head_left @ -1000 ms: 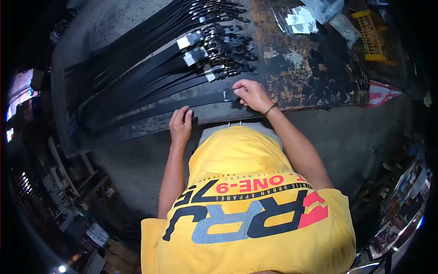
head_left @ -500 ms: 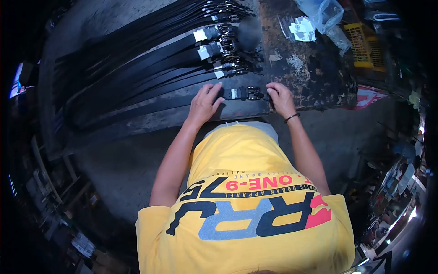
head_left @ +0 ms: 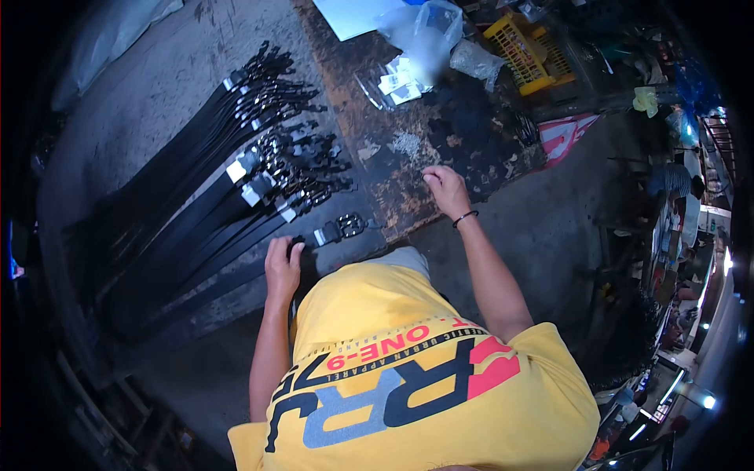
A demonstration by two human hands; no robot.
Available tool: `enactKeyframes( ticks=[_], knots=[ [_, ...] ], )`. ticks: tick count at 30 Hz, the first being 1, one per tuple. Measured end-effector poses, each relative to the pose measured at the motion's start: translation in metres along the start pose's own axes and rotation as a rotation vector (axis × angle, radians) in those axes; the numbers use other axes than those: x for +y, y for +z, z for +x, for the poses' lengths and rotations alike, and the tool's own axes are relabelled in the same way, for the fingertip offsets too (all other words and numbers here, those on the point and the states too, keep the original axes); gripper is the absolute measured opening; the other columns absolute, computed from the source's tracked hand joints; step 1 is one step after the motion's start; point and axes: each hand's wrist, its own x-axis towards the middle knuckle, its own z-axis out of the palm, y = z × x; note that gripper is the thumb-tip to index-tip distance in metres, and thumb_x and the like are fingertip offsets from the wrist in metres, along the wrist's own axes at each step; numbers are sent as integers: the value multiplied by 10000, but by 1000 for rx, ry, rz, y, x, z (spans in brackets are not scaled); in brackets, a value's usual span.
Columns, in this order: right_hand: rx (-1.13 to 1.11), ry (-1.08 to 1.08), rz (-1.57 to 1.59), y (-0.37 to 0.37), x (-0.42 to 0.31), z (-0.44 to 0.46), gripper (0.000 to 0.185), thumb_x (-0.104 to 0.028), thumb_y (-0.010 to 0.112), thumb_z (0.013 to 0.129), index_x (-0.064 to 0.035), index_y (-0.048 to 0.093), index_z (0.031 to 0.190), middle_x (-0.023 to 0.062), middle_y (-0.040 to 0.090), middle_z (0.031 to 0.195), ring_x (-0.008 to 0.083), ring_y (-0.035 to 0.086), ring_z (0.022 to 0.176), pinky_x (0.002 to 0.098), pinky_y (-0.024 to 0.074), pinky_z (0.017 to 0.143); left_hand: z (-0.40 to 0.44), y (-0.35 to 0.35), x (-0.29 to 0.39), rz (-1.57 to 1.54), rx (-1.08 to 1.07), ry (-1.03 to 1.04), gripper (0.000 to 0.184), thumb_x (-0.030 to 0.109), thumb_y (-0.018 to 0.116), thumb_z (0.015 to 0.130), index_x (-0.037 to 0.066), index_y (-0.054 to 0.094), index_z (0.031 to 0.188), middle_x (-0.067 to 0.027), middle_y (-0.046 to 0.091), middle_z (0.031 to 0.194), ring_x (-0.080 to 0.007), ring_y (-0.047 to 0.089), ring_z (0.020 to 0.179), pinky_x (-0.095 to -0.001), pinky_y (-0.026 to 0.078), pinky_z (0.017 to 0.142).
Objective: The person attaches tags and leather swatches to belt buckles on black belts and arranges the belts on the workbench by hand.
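A black belt [head_left: 345, 228] with a dark metal buckle and a pale tag lies along the near edge of the table. My left hand [head_left: 283, 267] grips its strap to the left of the tag, thumb and fingers closed. Over the right part of the table is my right hand [head_left: 446, 192], off the belt, with its fingers curled together; whatever they may hold is hidden. Just beyond it lies a small heap of tiny pale pieces [head_left: 406, 144]. Several more black belts [head_left: 184, 177] are laid side by side on the left, buckles toward the right.
White tags or cards [head_left: 402, 82] lie farther back on the worn table [head_left: 377, 184]. Clear plastic bags [head_left: 428, 31] and a yellow plastic basket [head_left: 518, 55] stand behind them. A red and white sheet [head_left: 564, 137] hangs at the right edge.
My right hand has left the buckle end and moved right, toward the small pale pieces, its fingers now curled. My left hand stays on the belt. The head view has turned to the right.
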Motion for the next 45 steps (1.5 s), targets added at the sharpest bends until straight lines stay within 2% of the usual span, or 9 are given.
enactKeyframes(
  ticks=[4, 8, 14, 23, 30, 39, 42, 44, 45],
  knots=[
    [120, -78, -39, -11, 11, 63, 164, -132, 579, 851, -23, 662, 941, 146, 642, 885, 302, 633, 848, 360, 493, 768, 2, -4, 15, -127, 48, -132, 147, 108, 591, 887, -29, 568, 935, -158, 549, 883, -336, 564, 825, -380, 457, 739],
    [128, -101, -44, 2, 19, 137, 153, -141, 588, 840, -63, 673, 940, 151, 646, 921, 330, 620, 894, 413, 485, 801, 7, -1, 27, -500, -14, -348, 165, 166, 505, 963, 5, 517, 1001, -55, 632, 785, -102, 571, 676, -253, 477, 632],
    [-23, -164, -298, 22, 19, 218, 399, -200, 629, 829, -226, 586, 1224, 107, 539, 1250, 333, 542, 1114, 436, 446, 920, 24, -12, 45, -470, -21, -447, 158, 171, 514, 961, 20, 547, 997, -41, 615, 786, -96, 570, 693, -247, 478, 649],
    [-156, -299, -396, 11, 19, 240, 309, -237, 593, 866, -149, 586, 1162, 116, 557, 1221, 336, 563, 1092, 451, 457, 906, 37, -20, 57, -649, 22, -550, 133, 118, 561, 946, 10, 600, 1014, -22, 622, 851, -87, 603, 744, -237, 505, 673],
    [-33, -591, -232, -22, -22, 204, 247, -139, 643, 837, -43, 605, 1062, 152, 618, 1008, 360, 604, 933, 424, 501, 768, 44, -20, 58, -660, 42, -413, 158, 114, 566, 944, 1, 597, 1050, -21, 621, 865, -84, 598, 764, -229, 491, 693],
    [-10, -654, -157, -52, -69, 128, 128, -120, 612, 873, -45, 618, 977, 172, 643, 855, 373, 619, 799, 429, 503, 674, 46, -16, 65, -597, 15, -140, 132, 98, 582, 926, -12, 619, 989, -27, 577, 884, -57, 507, 709, -202, 432, 642],
    [4, -788, -141, -52, -94, 100, 92, -109, 614, 864, -59, 608, 941, 151, 644, 819, 342, 629, 762, 411, 509, 642, 62, -33, 102, -167, 99, 327, 125, 25, 629, 839, 14, 642, 962, -149, 593, 1093, -284, 589, 1015, -335, 492, 817],
    [-15, -899, -186, -52, -108, 82, 126, -63, 628, 810, -66, 588, 928, 115, 616, 780, 299, 621, 727, 393, 507, 630, 71, -31, 123, -272, 2, 338, 165, -16, 659, 798, 11, 640, 959, -170, 530, 1240, -312, 554, 1118, -370, 451, 927],
    [-16, -906, -176, -52, -116, 74, 126, -63, 628, 810, -66, 588, 928, 115, 616, 780, 299, 621, 727, 393, 507, 630, 78, -32, 135, -113, 36, 524, 191, -34, 670, 770, 22, 638, 949, -170, 518, 1262, -325, 532, 1159, -401, 453, 936]
  ],
)
